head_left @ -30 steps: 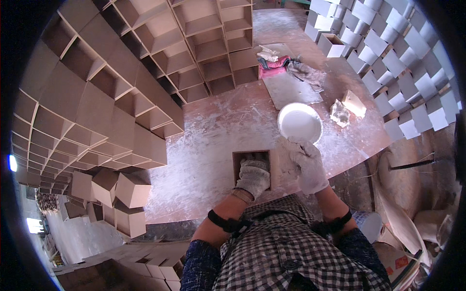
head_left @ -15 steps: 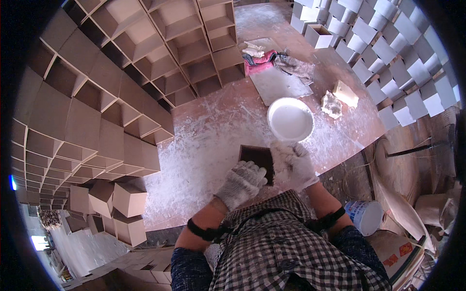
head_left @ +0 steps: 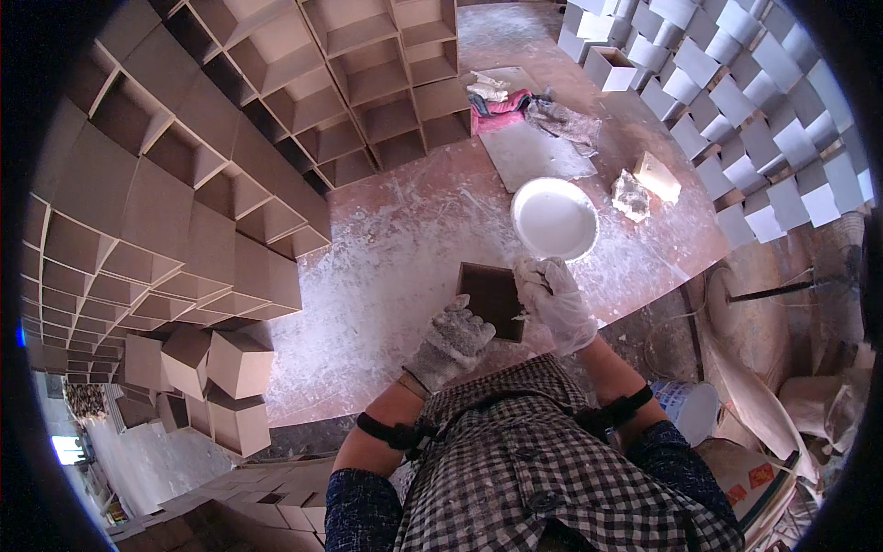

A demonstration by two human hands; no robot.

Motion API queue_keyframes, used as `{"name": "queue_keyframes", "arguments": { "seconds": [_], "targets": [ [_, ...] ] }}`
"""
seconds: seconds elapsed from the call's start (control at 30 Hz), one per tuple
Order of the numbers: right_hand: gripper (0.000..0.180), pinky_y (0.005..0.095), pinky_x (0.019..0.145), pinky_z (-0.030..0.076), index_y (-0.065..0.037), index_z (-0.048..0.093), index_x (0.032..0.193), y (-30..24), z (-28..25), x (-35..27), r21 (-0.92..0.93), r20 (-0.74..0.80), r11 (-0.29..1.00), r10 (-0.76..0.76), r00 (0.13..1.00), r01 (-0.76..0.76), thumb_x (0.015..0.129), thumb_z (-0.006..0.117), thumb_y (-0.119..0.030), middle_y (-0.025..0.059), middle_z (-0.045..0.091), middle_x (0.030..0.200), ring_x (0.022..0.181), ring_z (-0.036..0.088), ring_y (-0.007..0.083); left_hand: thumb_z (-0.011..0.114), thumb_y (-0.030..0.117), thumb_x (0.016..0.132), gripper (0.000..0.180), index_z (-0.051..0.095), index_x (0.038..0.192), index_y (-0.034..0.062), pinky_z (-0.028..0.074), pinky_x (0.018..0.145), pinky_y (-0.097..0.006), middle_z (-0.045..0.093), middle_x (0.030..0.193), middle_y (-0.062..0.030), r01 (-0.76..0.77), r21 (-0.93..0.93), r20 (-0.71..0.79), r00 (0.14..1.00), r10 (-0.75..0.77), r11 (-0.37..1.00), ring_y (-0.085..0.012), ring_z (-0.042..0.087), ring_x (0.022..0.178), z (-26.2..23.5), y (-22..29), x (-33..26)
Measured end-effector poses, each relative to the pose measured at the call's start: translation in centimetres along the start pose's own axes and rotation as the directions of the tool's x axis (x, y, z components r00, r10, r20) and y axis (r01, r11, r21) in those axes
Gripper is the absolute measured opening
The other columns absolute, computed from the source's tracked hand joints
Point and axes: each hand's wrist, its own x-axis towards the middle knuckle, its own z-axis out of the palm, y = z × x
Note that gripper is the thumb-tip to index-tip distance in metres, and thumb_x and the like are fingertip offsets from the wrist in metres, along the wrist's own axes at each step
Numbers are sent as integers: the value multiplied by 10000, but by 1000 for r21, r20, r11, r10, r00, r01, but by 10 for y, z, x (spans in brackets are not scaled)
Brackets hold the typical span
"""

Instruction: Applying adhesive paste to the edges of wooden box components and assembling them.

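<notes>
Perhaps a window (head_left: 66, 450) glows near the pale floor (head_left: 166, 471).

From the box (head_left: 492, 299) between the hands I take the directions; it is of brown board, matt. The left hand (head_left: 451, 342) wears rough knitted cloth; the right hand (head_left: 557, 308) seems covered with thin, slightly shiny plastic. The table (head_left: 368, 267) is smooth under a chalky film. At one o'clock, the basin (head_left: 594, 225) looks like smooth plastic; at ten, stacked boxes (head_left: 198, 103) are plain matt cardboard; at six, the apron (head_left: 515, 451) is woven cloth.
</notes>
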Motion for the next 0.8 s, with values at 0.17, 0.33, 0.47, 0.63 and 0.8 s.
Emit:
{"name": "queue_keyframes", "arguments": {
  "seconds": [0.17,0.33,0.47,0.63,0.8],
  "targets": [
    [55,211,564,404,-49,541,867,-24,19,-34,76,-113,945,324,939,-317,895,533,-95,-6,491,735,617,438,79,578,175,710,88,582,782,124,334,1030,-412,546,672,-64,6,-11,-32,999,-6,1000,-249,576,738,0,1,-1],
    [59,222,668,418,-53,547,880,7,14,-79,89,10,956,281,960,-281,896,541,-109,-3,534,850,780,488,70,568,176,714,84,585,777,121,335,1028,-409,545,671,-61,-10,10,-49,999,10,1000,-250,574,738,6,-1,0],
    [94,207,610,415,-56,555,908,17,-1,-53,-169,-92,963,197,976,-210,899,562,-149,-8,545,818,705,499,69,572,185,712,101,588,787,119,331,1027,-422,548,674,-59,-9,14,-61,998,10,1000,-249,574,740,9,-2,-2],
    [225,246,446,393,-37,544,920,-11,1,11,88,-279,933,360,890,-349,913,563,-261,0,502,644,506,464,72,581,195,724,101,589,800,129,317,1031,-443,554,692,-60,2,25,-93,996,1,1000,-251,576,749,15,-1,2],
    [229,256,454,418,-33,543,895,-23,13,-12,237,-252,902,415,874,-360,903,580,-260,16,526,679,524,490,94,576,191,731,88,589,796,134,320,1027,-438,553,693,-58,5,39,-92,996,-1,999,-245,578,751,18,0,1]
  ]
}}
